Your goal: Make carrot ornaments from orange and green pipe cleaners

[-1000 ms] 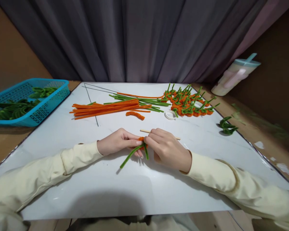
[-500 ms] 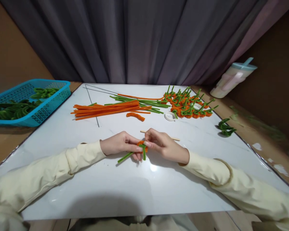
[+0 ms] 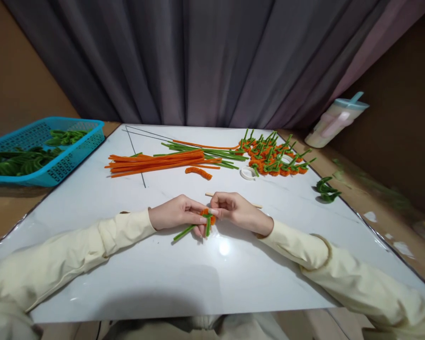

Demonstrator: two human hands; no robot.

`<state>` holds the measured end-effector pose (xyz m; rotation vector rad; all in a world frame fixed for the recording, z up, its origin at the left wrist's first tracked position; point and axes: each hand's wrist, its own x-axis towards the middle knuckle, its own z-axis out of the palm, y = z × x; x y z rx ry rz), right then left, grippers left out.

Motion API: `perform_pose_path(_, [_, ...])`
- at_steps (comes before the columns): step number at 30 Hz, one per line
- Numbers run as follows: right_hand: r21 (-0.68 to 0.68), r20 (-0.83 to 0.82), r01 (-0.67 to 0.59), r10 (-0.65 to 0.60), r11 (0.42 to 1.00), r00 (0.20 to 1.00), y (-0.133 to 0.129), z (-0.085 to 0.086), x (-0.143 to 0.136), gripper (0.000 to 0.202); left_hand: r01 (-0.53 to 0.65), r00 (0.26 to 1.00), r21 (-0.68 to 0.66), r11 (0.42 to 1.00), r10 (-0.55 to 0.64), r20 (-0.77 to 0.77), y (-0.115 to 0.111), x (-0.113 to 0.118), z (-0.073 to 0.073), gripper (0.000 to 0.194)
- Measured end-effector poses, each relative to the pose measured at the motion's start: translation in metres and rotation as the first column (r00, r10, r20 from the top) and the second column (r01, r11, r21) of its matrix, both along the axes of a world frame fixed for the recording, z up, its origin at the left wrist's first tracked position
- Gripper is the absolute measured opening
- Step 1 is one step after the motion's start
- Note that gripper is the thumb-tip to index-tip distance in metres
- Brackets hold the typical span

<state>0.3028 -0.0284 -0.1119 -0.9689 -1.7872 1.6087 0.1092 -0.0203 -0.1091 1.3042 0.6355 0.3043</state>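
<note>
Between my two hands is a small orange coil of pipe cleaner (image 3: 213,219) with a green pipe cleaner (image 3: 184,233) across it, one green end pointing lower left and another hanging down. My left hand (image 3: 179,213) pinches the coil from the left, thumb on top and fingers beneath. From the right, my right hand (image 3: 239,213) is closed with thumb and forefinger on the coil's upper edge, where the green crosses it. A thin wooden stick (image 3: 258,206) lies partly hidden behind my right hand.
Bundled orange pipe cleaners (image 3: 156,162) and green ones (image 3: 230,154) lie behind my hands, near a curled orange piece (image 3: 198,173). Several finished orange-green pieces (image 3: 274,153), a white tape ring (image 3: 248,174), green curls (image 3: 327,190), a tumbler (image 3: 335,120) and a blue basket (image 3: 46,177) stand around.
My right hand has shifted slightly left, closer to my left hand. The hanging green end has swung a little to the left. Both hands keep hold of the orange coil.
</note>
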Motion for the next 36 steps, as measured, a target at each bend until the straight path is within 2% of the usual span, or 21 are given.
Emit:
perform_pose_path(4, [-0.072, -0.076, 0.081, -0.086, 0.994, 0.993, 0.0, 0.0, 0.003, 0.038, -0.069, 0.994, -0.116, 0.991, 0.078, 0.079, -0.001, 0.003, 0.0, 0.033])
perform_pose_path(8, [-0.073, -0.097, 0.143, -0.15, 0.987, 0.984, 0.001, -0.002, 0.004, 0.04, -0.103, 0.986, -0.169, 0.98, 0.122, 0.109, 0.0, 0.004, -0.001, 0.031])
perform_pose_path(12, [-0.06, -0.134, 0.168, -0.174, 0.984, 0.975, 0.001, -0.003, 0.004, 0.037, -0.136, 0.981, -0.136, 0.981, 0.153, 0.124, 0.001, 0.005, -0.001, 0.035])
perform_pose_path(18, [-0.16, -0.159, 0.208, -0.233, 0.965, 0.96, -0.002, 0.003, 0.006, 0.032, -0.339, 0.932, -0.056, 0.939, 0.343, 0.121, -0.002, 0.007, -0.002, 0.042])
perform_pose_path(23, [-0.153, -0.022, 0.124, -0.129, 0.98, 0.991, -0.007, 0.011, 0.006, 0.034, -0.445, 0.887, -0.044, 0.894, 0.447, 0.119, -0.005, 0.01, -0.002, 0.038])
perform_pose_path(27, [-0.072, 0.122, 0.146, -0.136, 0.987, 0.983, -0.009, 0.01, 0.001, 0.036, -0.474, 0.878, 0.03, 0.88, 0.47, 0.095, -0.009, 0.013, 0.0, 0.031])
perform_pose_path(30, [0.062, 0.144, 0.178, -0.185, 0.982, 0.972, -0.011, 0.005, -0.002, 0.035, -0.487, 0.871, 0.037, 0.873, 0.482, 0.093, -0.013, 0.016, 0.003, 0.028])
perform_pose_path(33, [0.289, 0.167, 0.183, -0.238, 0.94, 0.957, -0.013, -0.001, -0.004, 0.025, -0.483, 0.872, -0.03, 0.875, 0.484, 0.069, -0.016, 0.018, 0.007, 0.03])
perform_pose_path(36, [0.461, 0.193, 0.121, -0.232, 0.879, 0.953, -0.015, -0.004, -0.003, 0.015, -0.474, 0.878, -0.052, 0.879, 0.476, 0.042, -0.016, 0.019, 0.009, 0.034])
